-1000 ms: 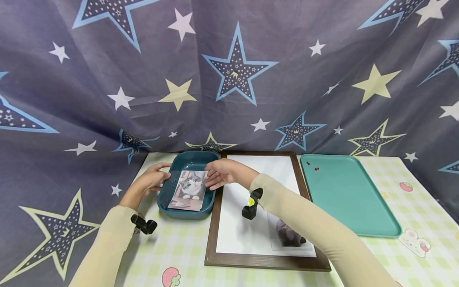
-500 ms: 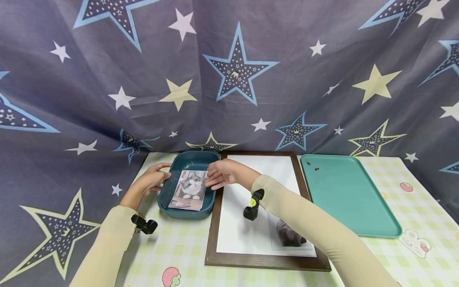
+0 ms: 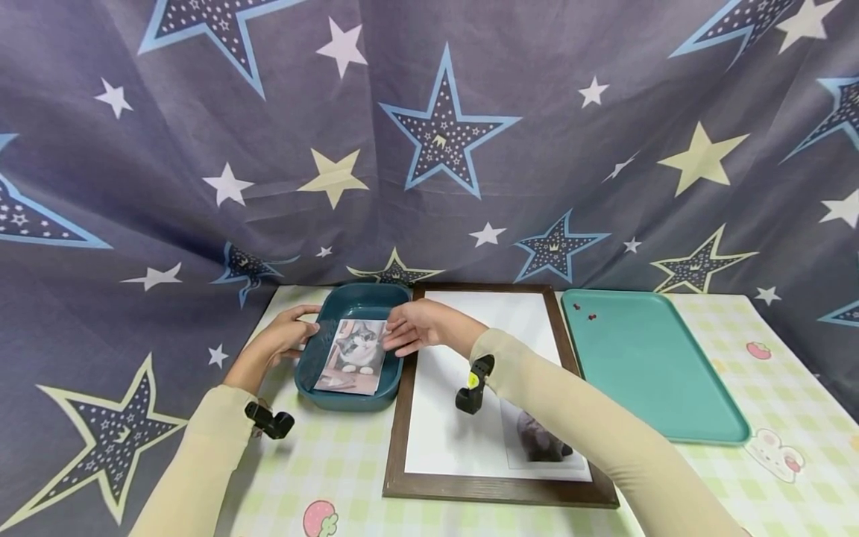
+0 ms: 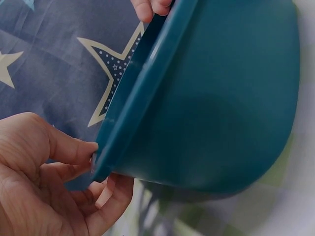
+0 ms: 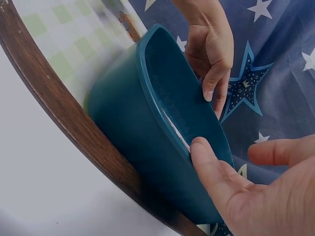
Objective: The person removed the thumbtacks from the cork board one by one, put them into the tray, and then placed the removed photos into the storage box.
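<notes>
A dark teal plastic basin (image 3: 349, 403) stands at the left of the table with a cat photo (image 3: 359, 358) lying in it, the grey-and-white cat facing up. My left hand (image 3: 285, 333) pinches the basin's left rim; in the left wrist view the thumb is on top and the curled fingers (image 4: 115, 196) are below the lip. Across from it, my right hand (image 3: 412, 327) reaches over the right rim beside the photo. Its fingers (image 5: 209, 164) are loosely extended at the rim, and the thumb (image 5: 268, 151) stands apart from them.
A brown-framed white board (image 3: 456, 432) lies right of the basin, bearing a dark animal picture (image 3: 537, 440) partly hidden by the right sleeve. Farther right is a green tray (image 3: 658, 365) with two red pushpins (image 3: 592, 317) at its far left corner. A star-patterned curtain (image 3: 510, 149) hangs behind.
</notes>
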`<state>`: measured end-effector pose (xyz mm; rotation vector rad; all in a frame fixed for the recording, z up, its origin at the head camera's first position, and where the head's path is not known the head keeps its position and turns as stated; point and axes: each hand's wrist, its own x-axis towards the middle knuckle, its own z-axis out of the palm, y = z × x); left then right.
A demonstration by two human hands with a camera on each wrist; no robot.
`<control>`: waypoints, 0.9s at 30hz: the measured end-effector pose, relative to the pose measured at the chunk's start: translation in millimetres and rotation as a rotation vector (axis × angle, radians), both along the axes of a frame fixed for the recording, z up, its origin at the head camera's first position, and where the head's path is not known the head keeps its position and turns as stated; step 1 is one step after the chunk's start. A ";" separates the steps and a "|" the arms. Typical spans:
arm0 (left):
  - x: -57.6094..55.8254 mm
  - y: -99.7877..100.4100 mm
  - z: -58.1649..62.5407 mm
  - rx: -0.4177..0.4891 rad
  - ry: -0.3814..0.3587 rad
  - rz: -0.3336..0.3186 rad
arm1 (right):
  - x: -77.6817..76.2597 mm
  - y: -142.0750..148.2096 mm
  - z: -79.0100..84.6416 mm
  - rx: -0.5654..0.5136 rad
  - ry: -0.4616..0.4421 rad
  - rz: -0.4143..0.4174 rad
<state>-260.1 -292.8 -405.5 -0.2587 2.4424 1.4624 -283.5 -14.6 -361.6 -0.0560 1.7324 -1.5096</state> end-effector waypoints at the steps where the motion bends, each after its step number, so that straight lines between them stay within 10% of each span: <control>1: -0.2 -0.1 0.3 0.002 0.002 0.000 | -0.3 -0.2 0.3 0.000 0.003 0.001; 27: 4.7 -0.3 -2.5 0.016 0.021 0.021 | 1.7 3.6 -2.9 -0.015 0.062 0.062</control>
